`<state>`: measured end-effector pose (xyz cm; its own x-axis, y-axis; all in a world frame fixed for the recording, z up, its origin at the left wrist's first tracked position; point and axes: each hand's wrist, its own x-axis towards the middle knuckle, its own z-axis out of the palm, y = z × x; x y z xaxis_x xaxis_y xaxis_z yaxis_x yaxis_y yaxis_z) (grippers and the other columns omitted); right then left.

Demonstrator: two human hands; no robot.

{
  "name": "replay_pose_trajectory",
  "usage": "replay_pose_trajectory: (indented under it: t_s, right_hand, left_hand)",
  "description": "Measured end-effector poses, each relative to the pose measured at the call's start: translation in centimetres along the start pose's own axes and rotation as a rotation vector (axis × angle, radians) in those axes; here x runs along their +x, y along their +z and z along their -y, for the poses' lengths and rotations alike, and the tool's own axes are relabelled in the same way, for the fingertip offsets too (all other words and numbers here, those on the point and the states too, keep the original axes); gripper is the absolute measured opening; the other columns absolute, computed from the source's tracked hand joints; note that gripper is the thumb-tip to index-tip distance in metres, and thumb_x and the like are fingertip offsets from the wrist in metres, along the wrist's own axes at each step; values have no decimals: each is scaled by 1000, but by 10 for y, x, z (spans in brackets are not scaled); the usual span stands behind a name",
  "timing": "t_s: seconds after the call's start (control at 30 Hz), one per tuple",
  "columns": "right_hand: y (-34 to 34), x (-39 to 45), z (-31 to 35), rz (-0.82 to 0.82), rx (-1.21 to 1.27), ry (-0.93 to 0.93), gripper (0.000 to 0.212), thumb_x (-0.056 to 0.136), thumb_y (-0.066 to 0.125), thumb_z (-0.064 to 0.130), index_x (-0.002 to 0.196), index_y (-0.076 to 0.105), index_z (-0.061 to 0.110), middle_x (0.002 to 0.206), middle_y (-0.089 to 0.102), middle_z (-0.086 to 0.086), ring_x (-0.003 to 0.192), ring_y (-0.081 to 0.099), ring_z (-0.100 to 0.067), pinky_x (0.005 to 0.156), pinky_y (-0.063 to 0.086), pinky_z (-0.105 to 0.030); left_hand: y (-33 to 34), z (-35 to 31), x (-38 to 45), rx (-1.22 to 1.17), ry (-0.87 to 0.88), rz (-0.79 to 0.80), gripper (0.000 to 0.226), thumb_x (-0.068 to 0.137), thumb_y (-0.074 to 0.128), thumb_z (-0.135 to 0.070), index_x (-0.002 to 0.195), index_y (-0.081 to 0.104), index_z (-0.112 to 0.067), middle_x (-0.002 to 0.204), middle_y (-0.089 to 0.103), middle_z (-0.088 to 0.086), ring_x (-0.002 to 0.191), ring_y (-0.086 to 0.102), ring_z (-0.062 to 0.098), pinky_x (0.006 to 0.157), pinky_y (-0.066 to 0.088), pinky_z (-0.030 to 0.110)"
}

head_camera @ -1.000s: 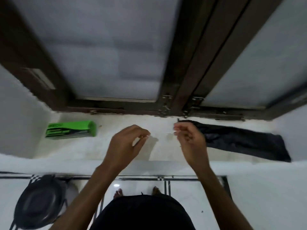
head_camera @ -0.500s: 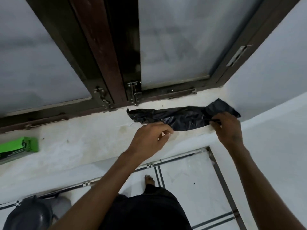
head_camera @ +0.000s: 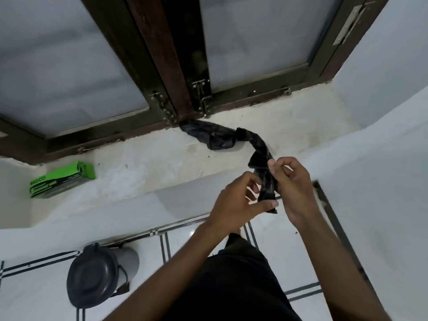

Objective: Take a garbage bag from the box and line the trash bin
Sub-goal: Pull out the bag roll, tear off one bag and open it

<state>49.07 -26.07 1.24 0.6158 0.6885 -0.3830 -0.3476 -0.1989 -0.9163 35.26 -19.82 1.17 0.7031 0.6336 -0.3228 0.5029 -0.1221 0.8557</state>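
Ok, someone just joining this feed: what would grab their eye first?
Probably the black garbage bag, a crumpled strip trailing from the white sill by the window into both hands, the left hand and right hand pinching its near end. Next, the bright green box at the sill's left end, and the lidded trash bin on the floor below.

Both bare forearms rise from the bottom of the frame toward centre right. The left hand [head_camera: 234, 205] has curled fingers and its thumb stretched rightward. The right hand [head_camera: 293, 186], just beside it, pinches with thumb and fingertips in a closed grip.
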Motion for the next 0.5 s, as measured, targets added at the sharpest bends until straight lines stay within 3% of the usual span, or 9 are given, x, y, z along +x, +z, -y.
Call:
replay_pose_trajectory:
  t_s: [0.13, 0.27, 0.33, 0.4, 0.5]
  right_hand:
    - [14, -39, -21, 67, 155, -5, 16, 92, 63, 27, 91, 58, 12, 90, 60, -19, 76, 62, -23, 69, 55, -30]
    - [36, -90, -48, 227, 99, -84, 28, 99, 53, 22, 123, 58, 8, 121, 68, -16, 114, 67, -29, 96, 53, -37]
    - [48, -118, -63, 276, 27, -97, 42, 93, 60, 24, 134, 54, 13, 127, 67, -13, 124, 61, -26, 103, 48, -39]
    - [64, -151, -81, 330, -15, -89, 52, 87, 67, 20, 137, 54, 18, 127, 67, -11, 126, 60, -23, 105, 47, -37]
    - [88, -196, -107, 361, -44, -51, 59, 81, 75, 14, 136, 55, 21, 117, 71, -12, 113, 67, -25, 97, 53, -36]
  left_hand:
    - [-9, 27, -37, -6, 21, -30, 13, 88, 69, -30, 99, 63, -25, 87, 71, -11, 78, 67, 5, 77, 57, 34]
    - [-30, 49, -91, -298, -2, -131, 24, 90, 70, -17, 111, 60, -17, 79, 75, 0, 72, 73, 12, 68, 56, 22]
    - [-42, 65, -117, -387, -10, -208, 20, 89, 71, -17, 104, 59, -12, 74, 76, 6, 70, 74, 22, 69, 60, 33]
    - [-54, 83, -146, -413, 12, -264, 17, 91, 70, -19, 93, 61, -4, 70, 73, 13, 67, 72, 31, 70, 61, 42]
    - [-61, 106, -192, -499, -11, -305, 23, 95, 64, -16, 85, 63, 4, 59, 67, 7, 55, 66, 17, 58, 57, 27]
